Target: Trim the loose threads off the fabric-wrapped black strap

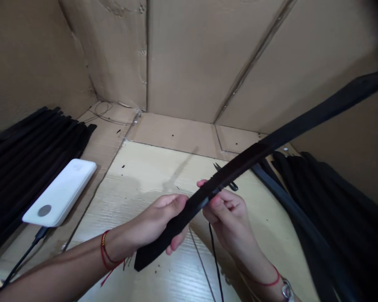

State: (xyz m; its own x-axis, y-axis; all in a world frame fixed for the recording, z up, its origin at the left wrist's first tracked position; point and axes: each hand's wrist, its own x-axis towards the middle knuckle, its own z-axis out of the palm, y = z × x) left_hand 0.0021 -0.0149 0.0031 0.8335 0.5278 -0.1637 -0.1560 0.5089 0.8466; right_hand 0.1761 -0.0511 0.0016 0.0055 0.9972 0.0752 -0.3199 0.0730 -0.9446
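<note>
A long black strip (248,158), flat and slightly bent, runs diagonally from low centre up to the right edge. Near its lower end my left hand (165,218) is closed around it, thumb on top and fingers underneath. My right hand (231,216) pinches the strip's lower edge a little farther up, and small dark bumps show along the edge there. A thin black cord (216,264) hangs below my right hand; where its upper end goes is hidden. Behind the strip, a pair of small black thread snips (233,186) lies on the pale board, partly covered.
A stack of black strips (34,147) lies at left, with a white power bank (63,191) and its plugged-in cable (22,256) against it. More black strips (327,197) lie at right. Cardboard walls (189,58) enclose the pale board (151,167). Thin wire (103,113) curls at back left.
</note>
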